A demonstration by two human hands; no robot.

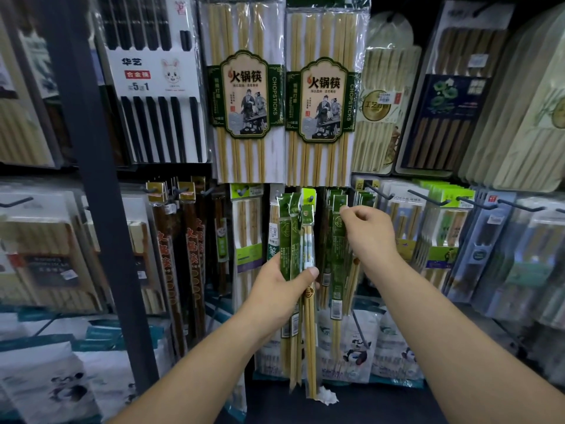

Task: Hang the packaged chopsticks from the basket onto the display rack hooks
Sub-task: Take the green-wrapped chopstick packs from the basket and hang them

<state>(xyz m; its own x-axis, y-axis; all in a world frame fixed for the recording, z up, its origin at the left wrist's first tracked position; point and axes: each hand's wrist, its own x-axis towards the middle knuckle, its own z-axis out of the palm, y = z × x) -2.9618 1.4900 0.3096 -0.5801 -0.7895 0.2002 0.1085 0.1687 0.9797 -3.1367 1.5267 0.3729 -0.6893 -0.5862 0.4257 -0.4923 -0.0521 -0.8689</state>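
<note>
- The left arm is reached forward and upward from the lower centre. The left hand (281,289) is turned thumb-side up.
- A bundle (295,234) of narrow green chopstick packs is gripped about its middle by the left hand, with the fingers curled behind and the thumb pressed across the front.
- The bundle is held upright. Its tops are fanned above the hand, and the stick ends hang below the wrist.
- The right arm is stretched in from the lower right. The right hand (368,232) is raised higher than the left, with its fingers curled.
- The top edge of a single green pack (338,258) is pinched between the right thumb and forefinger.
- That pack hangs straight down, just right of the bundle and close to similar packs already on the rack.
- Whether its hole is over a hook cannot be told.
- A hook (311,198) tip is seen between the bundle's tops and the right hand.
- Large packs (244,93) are hung directly above both hands.
</note>
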